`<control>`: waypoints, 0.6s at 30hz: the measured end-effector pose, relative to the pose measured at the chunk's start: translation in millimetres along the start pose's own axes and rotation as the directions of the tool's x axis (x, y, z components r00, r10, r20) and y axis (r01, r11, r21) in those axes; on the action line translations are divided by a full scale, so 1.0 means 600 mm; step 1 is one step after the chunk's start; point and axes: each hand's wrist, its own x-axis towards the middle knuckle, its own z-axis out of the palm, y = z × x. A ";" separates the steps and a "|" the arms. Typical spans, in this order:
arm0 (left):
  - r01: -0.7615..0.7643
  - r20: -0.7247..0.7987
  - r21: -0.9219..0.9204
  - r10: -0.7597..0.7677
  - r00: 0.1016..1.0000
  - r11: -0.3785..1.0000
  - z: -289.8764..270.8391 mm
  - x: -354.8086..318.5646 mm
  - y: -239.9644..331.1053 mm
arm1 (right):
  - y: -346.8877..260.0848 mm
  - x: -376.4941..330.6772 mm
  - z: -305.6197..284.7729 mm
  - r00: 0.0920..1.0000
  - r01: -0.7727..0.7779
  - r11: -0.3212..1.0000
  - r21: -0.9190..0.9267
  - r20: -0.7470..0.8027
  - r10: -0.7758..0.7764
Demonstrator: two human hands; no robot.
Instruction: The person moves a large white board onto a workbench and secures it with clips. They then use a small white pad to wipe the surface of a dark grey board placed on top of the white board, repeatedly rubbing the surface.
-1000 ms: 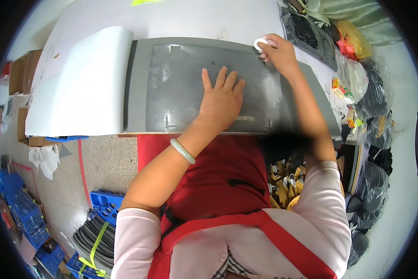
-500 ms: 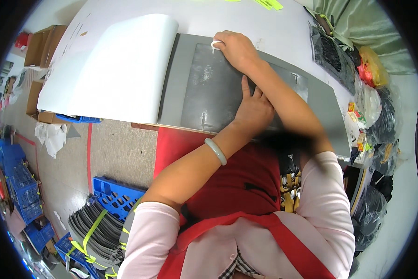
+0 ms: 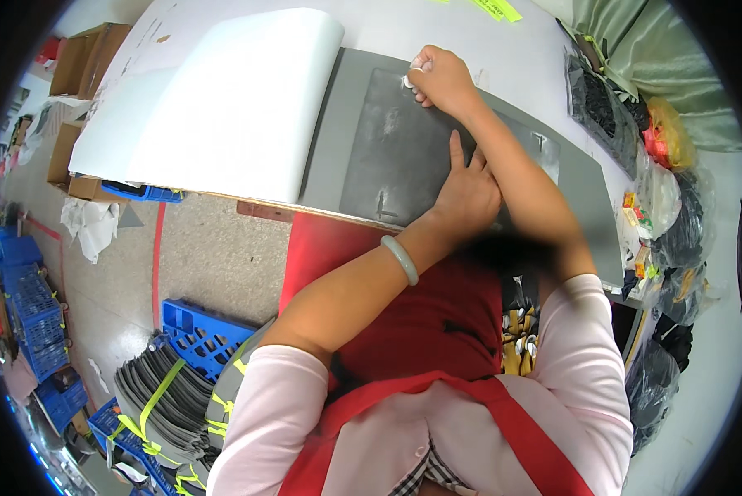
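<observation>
A dark grey rectangular panel [image 3: 400,149], dusted with white smudges, lies on a larger grey sheet [image 3: 325,140] at the table's near edge. My right hand [image 3: 444,81] is closed at the panel's far left corner, pinching a small white piece [image 3: 407,81] whose kind I cannot make out. White marks show on its fingers. My left hand [image 3: 470,194], below a pale bracelet, rests flat with fingers spread on the panel's nearer part. My right forearm crosses above it and covers some of the panel. Near the panel's close left corner is a small L-shaped mark [image 3: 381,202] with white around it.
A large white sheet [image 3: 222,116] curls up beside the grey sheet on the left. Plastic-bagged items [image 3: 677,207] line the right side. Below left stand a blue crate [image 3: 206,335] and a tied stack of grey pieces [image 3: 160,397]. Yellow-green strips [image 3: 497,10] lie at the far edge.
The view has shifted slightly, so the table things sit further right. My right hand has turned and its fingers are curled tighter, still at the same panel corner. The left hand stays on the panel.
</observation>
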 end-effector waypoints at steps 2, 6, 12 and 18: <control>-0.003 0.013 0.003 0.003 1.000 1.000 0.000 0.001 0.005 | -0.001 0.004 -0.014 0.997 -0.041 0.999 -0.003 0.069 0.041; 0.012 -0.006 0.017 -0.012 1.000 1.000 0.011 0.002 -0.002 | -0.011 -0.053 -0.008 0.995 -0.036 0.989 0.144 0.095 0.022; 0.015 -0.095 -0.121 -0.027 0.995 0.993 0.019 -0.010 -0.003 | -0.052 -0.208 0.016 0.937 -0.013 0.999 -0.031 0.350 0.023; 0.056 -0.047 0.033 -0.054 0.997 0.998 0.030 0.002 0.005 | -0.022 -0.228 0.061 0.915 -0.010 0.995 0.098 0.403 -0.031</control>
